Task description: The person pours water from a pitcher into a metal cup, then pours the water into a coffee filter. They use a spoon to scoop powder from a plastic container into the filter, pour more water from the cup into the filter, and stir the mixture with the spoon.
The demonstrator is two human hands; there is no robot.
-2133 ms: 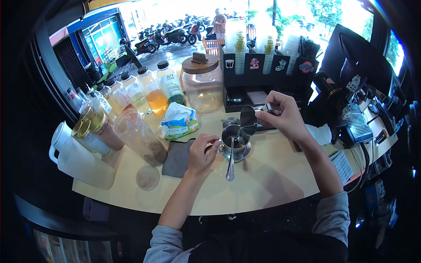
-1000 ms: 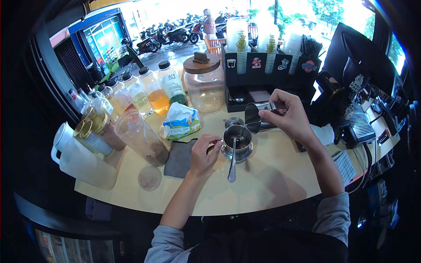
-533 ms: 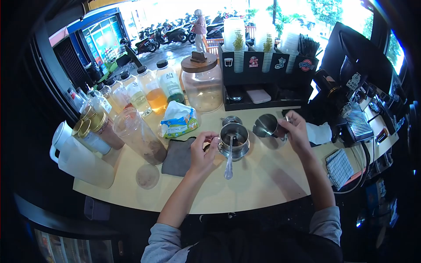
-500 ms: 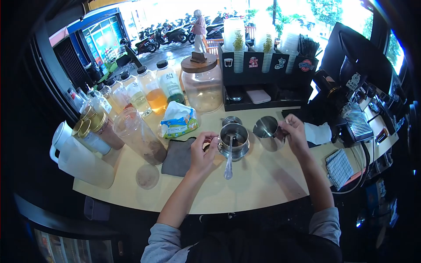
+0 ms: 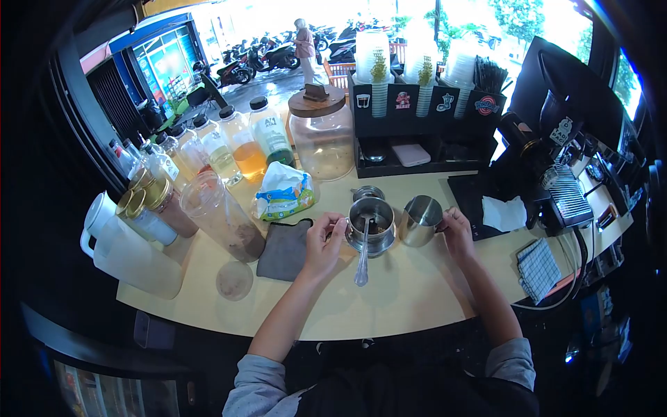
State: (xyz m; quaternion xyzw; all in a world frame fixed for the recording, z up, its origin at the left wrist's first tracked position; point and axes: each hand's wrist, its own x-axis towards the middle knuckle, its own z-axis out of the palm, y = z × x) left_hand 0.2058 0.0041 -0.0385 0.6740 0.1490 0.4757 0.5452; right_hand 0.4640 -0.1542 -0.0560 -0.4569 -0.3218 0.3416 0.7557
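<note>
A steel cup [image 5: 370, 224] stands near the middle of the counter, with dark contents and a spoon [image 5: 362, 263] leaning over its near rim. The closed fingers of my left hand [image 5: 324, 244] grip the cup's left side. Just right of it is a steel pitcher [image 5: 419, 226], upright, its inside looking empty. My right hand [image 5: 456, 233] holds the pitcher's handle in a pinch. Behind the cup sits a small round metal piece [image 5: 367, 192]. A dark grey cloth [image 5: 283, 250] lies to the left of my left hand.
Left are a tall clear container [image 5: 221, 215], a white jug [image 5: 132, 254], a round lid [image 5: 235, 280] and several bottles. A wipes pack [image 5: 285, 192], glass jar [image 5: 322, 139] and black cup rack [image 5: 424, 132] stand behind. A coffee machine [image 5: 570, 198] and checked cloth [image 5: 538, 270] are right.
My right hand has moved down and slightly left with the pitcher, which is now more upright and nearer the cup. The person outside has moved left. My left hand has hardly moved.
</note>
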